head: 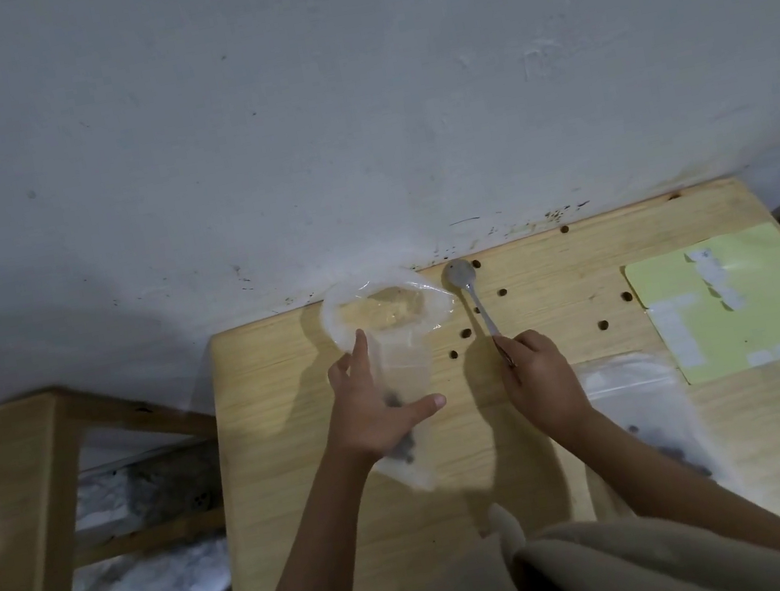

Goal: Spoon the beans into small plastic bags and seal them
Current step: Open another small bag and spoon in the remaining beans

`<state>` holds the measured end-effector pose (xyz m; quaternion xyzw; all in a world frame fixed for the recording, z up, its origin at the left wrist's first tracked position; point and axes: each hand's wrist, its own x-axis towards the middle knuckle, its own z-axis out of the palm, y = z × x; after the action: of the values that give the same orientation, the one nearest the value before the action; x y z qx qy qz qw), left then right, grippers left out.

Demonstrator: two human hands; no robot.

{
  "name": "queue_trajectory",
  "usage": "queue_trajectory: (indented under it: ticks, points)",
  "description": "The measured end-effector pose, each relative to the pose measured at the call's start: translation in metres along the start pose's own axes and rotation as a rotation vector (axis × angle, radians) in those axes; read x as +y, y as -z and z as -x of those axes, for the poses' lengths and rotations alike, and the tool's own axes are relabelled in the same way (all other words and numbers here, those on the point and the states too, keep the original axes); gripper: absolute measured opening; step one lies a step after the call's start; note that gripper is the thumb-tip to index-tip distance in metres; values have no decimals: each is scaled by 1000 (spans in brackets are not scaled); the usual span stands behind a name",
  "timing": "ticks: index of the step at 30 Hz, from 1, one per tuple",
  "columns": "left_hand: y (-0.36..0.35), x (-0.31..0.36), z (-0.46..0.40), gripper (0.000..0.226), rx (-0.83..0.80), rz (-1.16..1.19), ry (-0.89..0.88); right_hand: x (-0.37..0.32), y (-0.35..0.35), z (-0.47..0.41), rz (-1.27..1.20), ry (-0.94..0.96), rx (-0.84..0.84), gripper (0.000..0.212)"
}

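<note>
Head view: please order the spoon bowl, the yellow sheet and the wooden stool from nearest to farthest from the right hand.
From the right hand:
1. Spoon bowl, just beyond the hand, at the far table edge.
2. Yellow sheet, to its right on the table.
3. Wooden stool, far left, off the table.

Left hand (377, 409) spread wide; right hand (540, 375) curled, pinching.

Plain room: wooden table (510, 456) against a stained white wall (346, 120)
</note>
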<state>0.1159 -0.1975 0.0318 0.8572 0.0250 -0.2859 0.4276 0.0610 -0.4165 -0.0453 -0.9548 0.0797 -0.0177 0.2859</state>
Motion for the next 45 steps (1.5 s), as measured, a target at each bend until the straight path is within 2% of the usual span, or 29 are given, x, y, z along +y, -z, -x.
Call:
queue_trajectory:
  ticks: [7,14,17,25,28,30,32,34,37,39,42,43,44,45]
  points:
    - [-4,-5,6,127,-5,-5,10,-13,-4,-2,34,-47,-82,37]
    - [-8,-8,8,127,4,-7,-14,-11,-7,-3,216,-27,-27,32]
    - [-8,-8,8,127,4,-7,-27,-11,-4,-3,198,-13,26,32]
    - [-17,-5,18,126,16,-30,-90,-31,17,6,-120,30,221,22]
    - [-23,-5,28,127,73,-66,-138,-48,30,15,-367,19,195,13]
    - [-28,-5,37,128,147,-94,-182,-62,41,23,-611,-79,107,4]
    - [-34,-4,44,130,236,-110,-213,-71,50,29,-806,-166,-4,5]
    - [-38,-1,52,133,284,-86,-242,-79,57,37,-880,-166,-58,5]
    - [-41,3,66,133,236,-9,-269,-84,63,47,-922,-176,1,7]
    - [-41,7,77,109,206,136,-289,-85,71,54,-954,-211,69,8]
    - [-36,16,85,32,243,363,-301,-84,83,61,-975,-257,137,10]
    - [-33,18,87,13,263,419,-316,-84,86,64,-994,-264,154,10]
    - [-31,19,89,2,272,469,-329,-84,89,68,-1018,-268,165,9]
    - [-31,20,92,4,280,502,-328,-84,91,73,-1043,-265,169,8]
